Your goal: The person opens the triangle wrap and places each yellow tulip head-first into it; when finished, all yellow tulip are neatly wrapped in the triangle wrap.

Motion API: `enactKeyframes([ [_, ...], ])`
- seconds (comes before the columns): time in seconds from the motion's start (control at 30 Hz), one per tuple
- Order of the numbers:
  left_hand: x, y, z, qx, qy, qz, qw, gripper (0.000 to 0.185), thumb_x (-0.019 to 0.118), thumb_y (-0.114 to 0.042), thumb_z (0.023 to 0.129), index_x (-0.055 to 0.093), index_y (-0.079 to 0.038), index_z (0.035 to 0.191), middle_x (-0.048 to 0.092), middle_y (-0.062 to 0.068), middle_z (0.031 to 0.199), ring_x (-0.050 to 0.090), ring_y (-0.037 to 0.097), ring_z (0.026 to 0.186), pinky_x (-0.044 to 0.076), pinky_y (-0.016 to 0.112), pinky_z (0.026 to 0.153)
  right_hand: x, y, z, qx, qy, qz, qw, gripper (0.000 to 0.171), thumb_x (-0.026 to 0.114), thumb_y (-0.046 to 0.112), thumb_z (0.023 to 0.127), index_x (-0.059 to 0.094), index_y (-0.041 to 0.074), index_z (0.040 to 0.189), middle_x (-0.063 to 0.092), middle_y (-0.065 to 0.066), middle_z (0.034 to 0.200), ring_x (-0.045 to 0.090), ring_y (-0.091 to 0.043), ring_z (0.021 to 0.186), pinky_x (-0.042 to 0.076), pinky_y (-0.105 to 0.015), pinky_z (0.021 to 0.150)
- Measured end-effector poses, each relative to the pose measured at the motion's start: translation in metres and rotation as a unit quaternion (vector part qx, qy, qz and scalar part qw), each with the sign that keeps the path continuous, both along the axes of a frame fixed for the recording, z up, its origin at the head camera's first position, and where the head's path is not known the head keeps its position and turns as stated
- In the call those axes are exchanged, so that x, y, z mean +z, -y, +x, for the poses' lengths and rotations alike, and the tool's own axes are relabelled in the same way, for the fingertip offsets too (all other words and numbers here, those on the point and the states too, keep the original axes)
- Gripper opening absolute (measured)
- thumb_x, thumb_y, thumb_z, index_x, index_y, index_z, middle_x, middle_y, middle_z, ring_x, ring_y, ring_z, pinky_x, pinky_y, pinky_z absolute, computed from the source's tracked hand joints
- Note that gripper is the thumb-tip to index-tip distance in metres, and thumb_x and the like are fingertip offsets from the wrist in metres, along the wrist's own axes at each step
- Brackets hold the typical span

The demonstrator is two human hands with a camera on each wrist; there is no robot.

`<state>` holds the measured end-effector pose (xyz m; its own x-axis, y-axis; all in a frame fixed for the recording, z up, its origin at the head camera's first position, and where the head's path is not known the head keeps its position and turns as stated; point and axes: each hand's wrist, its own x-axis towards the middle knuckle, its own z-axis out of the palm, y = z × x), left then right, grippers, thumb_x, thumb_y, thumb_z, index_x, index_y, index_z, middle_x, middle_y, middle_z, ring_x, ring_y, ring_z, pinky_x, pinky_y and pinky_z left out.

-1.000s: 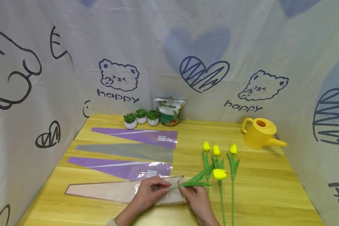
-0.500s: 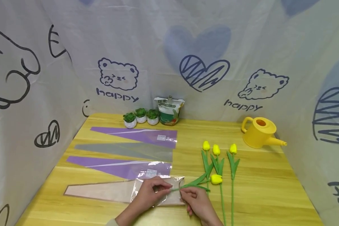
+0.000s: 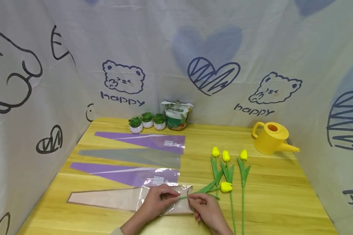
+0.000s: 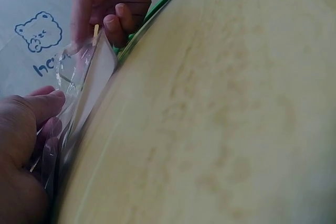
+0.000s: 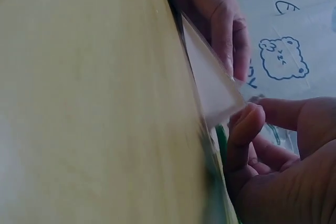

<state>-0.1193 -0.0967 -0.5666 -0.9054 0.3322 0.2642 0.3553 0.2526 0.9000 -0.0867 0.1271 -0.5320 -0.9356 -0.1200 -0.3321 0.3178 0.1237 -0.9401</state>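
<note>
A pale pink cone sleeve [image 3: 106, 199] lies flat near the table's front edge, mouth to the right. My left hand [image 3: 164, 197] pinches the clear upper film at the mouth and lifts it a little; in the left wrist view the left hand [image 4: 31, 124] grips that film [image 4: 79, 72]. My right hand [image 3: 195, 202] holds the green stem of a yellow tulip [image 3: 226, 187] at the mouth, stem end inside the sleeve. In the right wrist view the right hand's fingers [image 5: 247, 124] sit on the stem [image 5: 221, 142] beside the sleeve corner [image 5: 215, 85].
Three more yellow tulips [image 3: 226, 156] lie to the right. Two purple sleeves [image 3: 126, 174] and a grey one [image 3: 135, 156] lie behind. Small potted plants [image 3: 147, 122], a bag [image 3: 176, 116] and a yellow watering can [image 3: 272, 137] stand at the back. Cloth walls enclose the wooden table [image 3: 282, 195].
The held tulip has slid left and lower, its stem going further into the sleeve mouth. Both hands stay at the mouth.
</note>
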Motion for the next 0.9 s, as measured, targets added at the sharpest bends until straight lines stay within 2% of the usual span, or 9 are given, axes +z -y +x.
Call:
enactKeyframes([
  [0.1, -0.001, 0.001, 0.000, -0.001, -0.003, 0.000, 1.0000, 0.016, 0.085, -0.012, 0.084, 0.082, -0.018, 0.099, 0.076, 0.002, 0.090, 0.065, 0.001, 0.078, 0.056, 0.021, 0.068, 0.005, -0.006, -0.002, -0.010, -0.003, 0.020, 1.000, 0.032, 0.071, 0.014, 0.098, 0.070, -0.006, 0.123, 0.071, -0.005, 0.082, 0.058, -0.011, 0.059, 0.050, -0.020, 0.049],
  [0.2, -0.002, 0.001, 0.001, -0.005, -0.001, 0.005, 1.0000, 0.016, 0.084, -0.011, 0.085, 0.082, -0.017, 0.100, 0.076, 0.003, 0.090, 0.065, 0.001, 0.077, 0.057, 0.022, 0.067, 0.012, -0.016, -0.006, -0.026, -0.020, 0.064, 0.997, 0.030, 0.073, 0.014, 0.097, 0.072, -0.002, 0.122, 0.072, -0.006, 0.090, 0.061, -0.013, 0.067, 0.053, -0.021, 0.055],
  [0.33, -0.003, 0.001, 0.000, -0.011, -0.002, 0.010, 0.9999, 0.015, 0.084, -0.012, 0.085, 0.082, -0.015, 0.100, 0.076, 0.004, 0.089, 0.065, 0.002, 0.076, 0.057, 0.022, 0.065, 0.023, -0.034, -0.012, -0.046, -0.068, 0.141, 0.987, 0.023, 0.075, 0.014, 0.096, 0.076, 0.005, 0.117, 0.072, -0.004, 0.097, 0.064, -0.014, 0.083, 0.055, -0.021, 0.069],
  [0.47, -0.004, 0.001, 0.000, -0.011, -0.006, 0.011, 0.9999, 0.015, 0.084, -0.010, 0.085, 0.082, -0.015, 0.100, 0.076, 0.005, 0.089, 0.065, 0.002, 0.076, 0.057, 0.023, 0.065, 0.032, -0.056, -0.018, -0.057, -0.102, 0.186, 0.976, 0.022, 0.076, 0.013, 0.095, 0.076, 0.008, 0.116, 0.073, -0.004, 0.105, 0.065, -0.016, 0.098, 0.055, -0.022, 0.080],
  [0.6, -0.004, 0.001, 0.000, -0.008, -0.006, 0.008, 0.9999, 0.017, 0.084, -0.009, 0.084, 0.082, -0.016, 0.099, 0.076, 0.004, 0.089, 0.065, 0.002, 0.076, 0.057, 0.022, 0.065, 0.037, -0.078, -0.022, -0.050, -0.127, 0.239, 0.961, 0.026, 0.076, 0.016, 0.095, 0.075, 0.011, 0.121, 0.070, -0.007, 0.122, 0.062, -0.024, 0.115, 0.056, -0.036, 0.096],
  [0.7, -0.004, 0.001, 0.000, -0.009, -0.004, 0.008, 0.9999, 0.017, 0.084, -0.009, 0.085, 0.082, -0.016, 0.099, 0.076, 0.004, 0.089, 0.065, 0.002, 0.076, 0.057, 0.023, 0.066, 0.038, -0.094, -0.027, -0.032, -0.151, 0.272, 0.950, 0.028, 0.075, 0.016, 0.096, 0.074, 0.010, 0.123, 0.066, -0.012, 0.130, 0.059, -0.033, 0.125, 0.051, -0.051, 0.105],
  [0.8, -0.003, 0.001, 0.000, -0.009, -0.003, 0.010, 0.9999, 0.016, 0.084, -0.010, 0.085, 0.082, -0.016, 0.099, 0.076, 0.004, 0.089, 0.065, 0.003, 0.076, 0.057, 0.023, 0.066, 0.036, -0.106, -0.032, -0.011, -0.172, 0.297, 0.939, 0.029, 0.077, 0.015, 0.094, 0.075, 0.011, 0.122, 0.066, -0.014, 0.131, 0.058, -0.038, 0.126, 0.049, -0.058, 0.105],
  [0.9, -0.003, 0.000, -0.001, -0.009, -0.004, 0.013, 0.9999, 0.015, 0.084, -0.011, 0.085, 0.082, -0.015, 0.100, 0.076, 0.004, 0.089, 0.066, 0.003, 0.076, 0.057, 0.022, 0.066, 0.032, -0.112, -0.038, 0.011, -0.188, 0.316, 0.930, 0.028, 0.081, 0.014, 0.090, 0.076, 0.013, 0.118, 0.067, -0.012, 0.128, 0.059, -0.037, 0.120, 0.051, -0.057, 0.101],
])
